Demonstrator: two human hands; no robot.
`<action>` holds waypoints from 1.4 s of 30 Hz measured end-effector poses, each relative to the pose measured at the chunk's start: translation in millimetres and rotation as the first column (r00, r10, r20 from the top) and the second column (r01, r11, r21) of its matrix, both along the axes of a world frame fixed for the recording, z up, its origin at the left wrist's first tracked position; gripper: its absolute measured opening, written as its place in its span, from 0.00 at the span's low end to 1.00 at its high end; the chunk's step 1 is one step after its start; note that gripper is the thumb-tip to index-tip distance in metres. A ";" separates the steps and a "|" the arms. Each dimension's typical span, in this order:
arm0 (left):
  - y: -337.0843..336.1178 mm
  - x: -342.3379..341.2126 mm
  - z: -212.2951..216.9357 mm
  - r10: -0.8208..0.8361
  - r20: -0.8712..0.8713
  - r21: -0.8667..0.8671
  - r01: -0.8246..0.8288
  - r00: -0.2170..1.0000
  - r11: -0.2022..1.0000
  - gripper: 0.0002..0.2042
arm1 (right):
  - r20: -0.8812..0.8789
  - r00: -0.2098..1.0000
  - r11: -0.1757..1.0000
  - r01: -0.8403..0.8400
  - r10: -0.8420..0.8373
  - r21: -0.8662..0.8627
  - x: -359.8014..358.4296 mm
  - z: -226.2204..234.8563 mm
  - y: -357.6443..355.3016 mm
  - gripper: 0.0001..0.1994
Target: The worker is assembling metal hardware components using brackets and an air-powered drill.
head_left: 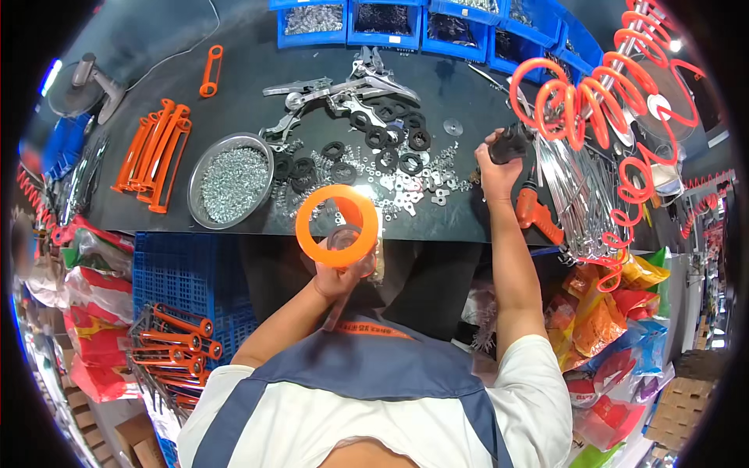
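Observation:
My left hand point(335, 279) is closed around an orange part with a ring-shaped end point(365, 226), held upright at the bench's front edge. Something clear and rounded shows through the ring; its kind is unclear. On the right, my right hand point(498, 168) grips a black air-driven screwdriver point(511, 145) over the bench, its tip near loose metal pieces. Between the hands lie black rings point(376, 137), small flat metal plates point(407, 191) and silver metal arms point(374, 84). A round metal bowl of small shiny hardware point(234, 183) sits left of the orange part.
Long orange frames point(156, 152) lie at the left. Blue bins point(382, 39) of hardware line the back. A coiled orange hose point(577, 101) hangs at the right, above an orange-handled tool point(537, 217) and metal rods point(577, 187). A blue crate point(175, 269) stands below the bench.

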State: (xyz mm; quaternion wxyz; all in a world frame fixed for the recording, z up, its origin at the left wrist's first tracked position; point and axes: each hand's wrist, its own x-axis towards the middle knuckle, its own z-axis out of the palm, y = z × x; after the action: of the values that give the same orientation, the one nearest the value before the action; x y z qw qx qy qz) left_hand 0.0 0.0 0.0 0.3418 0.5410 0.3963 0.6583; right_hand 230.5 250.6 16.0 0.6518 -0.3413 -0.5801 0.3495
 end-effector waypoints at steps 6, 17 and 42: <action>10.5 -1.5 18.3 0.168 -0.220 0.219 -0.120 0.961 0.968 0.10 | 0.097 0.992 0.994 0.072 -0.080 0.079 -5.3 8.4 16.1 0.15; 13.4 1.9 20.0 0.044 -0.064 -0.085 -0.050 0.997 0.995 0.05 | -0.338 0.815 0.868 -0.359 0.471 0.342 -103.8 238.3 -86.0 0.12; 13.5 0.0 22.8 0.025 -0.110 -0.008 -0.026 0.994 1.000 0.09 | 0.060 0.759 0.754 -0.651 0.649 0.083 -143.2 239.0 -162.4 0.13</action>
State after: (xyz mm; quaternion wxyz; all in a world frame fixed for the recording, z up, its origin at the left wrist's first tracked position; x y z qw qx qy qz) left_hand 0.0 13.5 22.8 0.3135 0.5699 0.4244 0.6299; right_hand 87.2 88.3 255.0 0.4979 -0.0910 -0.6879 0.5202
